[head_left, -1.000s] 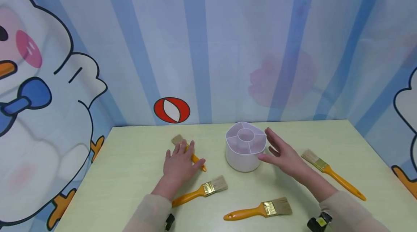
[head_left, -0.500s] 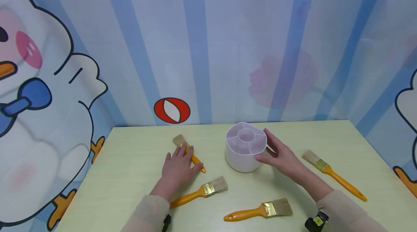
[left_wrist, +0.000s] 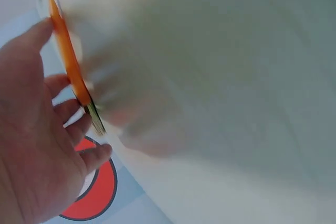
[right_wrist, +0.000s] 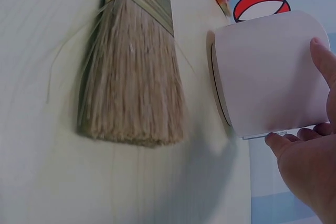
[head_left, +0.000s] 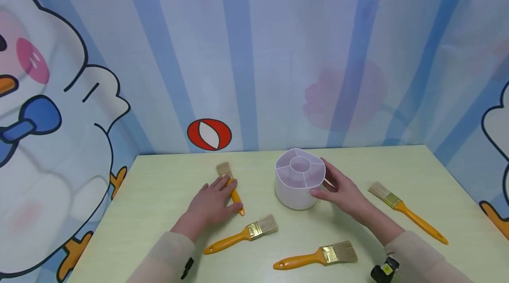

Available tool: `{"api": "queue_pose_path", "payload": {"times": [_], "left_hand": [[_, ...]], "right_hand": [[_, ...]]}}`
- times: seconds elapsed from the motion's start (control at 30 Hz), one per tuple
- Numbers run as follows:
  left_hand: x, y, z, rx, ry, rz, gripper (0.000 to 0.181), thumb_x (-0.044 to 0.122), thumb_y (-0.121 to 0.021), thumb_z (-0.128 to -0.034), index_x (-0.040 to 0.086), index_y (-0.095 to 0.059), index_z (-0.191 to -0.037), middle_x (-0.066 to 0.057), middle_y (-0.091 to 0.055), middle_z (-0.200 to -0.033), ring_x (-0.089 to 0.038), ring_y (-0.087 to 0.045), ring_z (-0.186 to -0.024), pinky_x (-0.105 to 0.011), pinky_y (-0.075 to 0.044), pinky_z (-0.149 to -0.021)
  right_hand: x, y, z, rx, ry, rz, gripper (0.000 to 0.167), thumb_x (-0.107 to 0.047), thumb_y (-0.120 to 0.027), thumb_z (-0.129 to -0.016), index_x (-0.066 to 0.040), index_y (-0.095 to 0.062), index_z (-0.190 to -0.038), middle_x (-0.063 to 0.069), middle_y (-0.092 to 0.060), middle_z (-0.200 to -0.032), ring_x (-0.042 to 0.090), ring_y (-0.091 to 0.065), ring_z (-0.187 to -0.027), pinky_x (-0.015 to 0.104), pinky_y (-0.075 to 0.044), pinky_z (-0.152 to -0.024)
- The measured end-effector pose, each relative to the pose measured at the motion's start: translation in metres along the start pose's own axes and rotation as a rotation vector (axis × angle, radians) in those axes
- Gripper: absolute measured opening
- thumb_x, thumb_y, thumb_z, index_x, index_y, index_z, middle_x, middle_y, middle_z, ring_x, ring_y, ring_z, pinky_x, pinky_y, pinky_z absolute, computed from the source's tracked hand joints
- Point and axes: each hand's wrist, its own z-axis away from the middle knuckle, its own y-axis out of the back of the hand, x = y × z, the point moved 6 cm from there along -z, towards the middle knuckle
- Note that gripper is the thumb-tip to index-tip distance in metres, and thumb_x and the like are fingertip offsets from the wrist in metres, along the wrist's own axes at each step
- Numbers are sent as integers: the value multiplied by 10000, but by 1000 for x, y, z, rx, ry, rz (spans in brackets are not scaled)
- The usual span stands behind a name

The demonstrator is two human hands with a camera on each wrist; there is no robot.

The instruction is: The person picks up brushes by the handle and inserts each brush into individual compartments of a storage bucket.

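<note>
My left hand rests over a paintbrush with an orange handle on the left of the table. Its fingertips lie along that brush, and the thumb touches near the handle's end, as the left wrist view shows with the brush. My right hand grips the right side of a round white desk organizer, thumb on the near wall and fingers toward the far side. The organizer stands upright; its divided compartments surround a round middle one. In the right wrist view, the thumb lies against the white wall.
A second paintbrush lies just in front of my left hand. Another paintbrush is near the table's front, and one more paintbrush lies right of my right forearm. A printed curtain hangs behind the pale table.
The left hand has drawn the brush's handle end toward me and turned the brush more upright in view. My right hand has closed in from beside the organizer to hold it.
</note>
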Motion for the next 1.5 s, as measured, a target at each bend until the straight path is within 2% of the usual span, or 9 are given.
{"api": "queue_pose_path", "payload": {"times": [0.27, 0.63, 0.8, 0.97, 1.13, 1.3, 1.5], "left_hand": [[-1, 6, 1, -39, -117, -51, 749, 563, -623, -1028, 186, -443, -1649, -66, -335, -1742, -294, -308, -1605, -595, -305, -1273], [-7, 9, 0, -43, -199, -116, 726, 547, -596, -1022, 204, -451, -1646, -50, -361, -1731, -306, -342, -1591, -600, -318, -1264], [-9, 9, 2, 6, -182, -61, 706, 483, -610, -1009, 174, -476, -1630, -74, -394, -1713, -323, -382, -1567, -584, -330, -1263], [-5, 8, 1, 82, -116, -9, 746, 517, -666, -1018, 142, -466, -1631, -97, -410, -1701, -326, -380, -1566, -575, -340, -1260], [-6, 4, -4, 65, -78, 15, 789, 529, -700, -1004, 130, -451, -1638, -105, -390, -1711, -328, -362, -1576, -581, -331, -1263], [-6, 4, -5, 21, -105, 38, 743, 470, -712, -1009, 138, -471, -1629, -74, -372, -1724, -297, -378, -1570, -548, -352, -1260], [-6, 8, -7, -14, -190, 3, 680, 343, -691, -1015, 133, -475, -1625, -62, -381, -1720, -303, -380, -1567, -519, -355, -1265]], "right_hand": [[1, -2, 0, 8, -3, -16, 977, -105, -811, -964, -6, -175, -1698, 265, -255, -1729, 455, -263, -1590, 419, -359, -1195], [1, -4, 0, 7, -4, -26, 966, -100, -817, -958, -24, -201, -1699, 248, -273, -1727, 445, -267, -1593, 417, -367, -1194], [0, -4, 0, 12, -4, -24, 966, -108, -815, -961, -26, -198, -1700, 245, -266, -1731, 446, -271, -1591, 403, -375, -1188], [1, -4, 1, 19, -9, -20, 962, -111, -813, -964, -25, -198, -1700, 248, -265, -1731, 452, -280, -1586, 381, -392, -1172], [3, -5, 0, 22, -14, -28, 967, -103, -819, -957, -14, -201, -1696, 257, -274, -1725, 449, -279, -1587, 407, -379, -1181], [2, -4, 0, 24, -7, -13, 968, -118, -822, -957, -21, -205, -1697, 243, -273, -1730, 441, -272, -1592, 413, -373, -1187], [1, -3, 0, 23, 1, -17, 952, -113, -813, -963, -22, -212, -1696, 241, -277, -1729, 443, -268, -1594, 425, -367, -1188]]}}
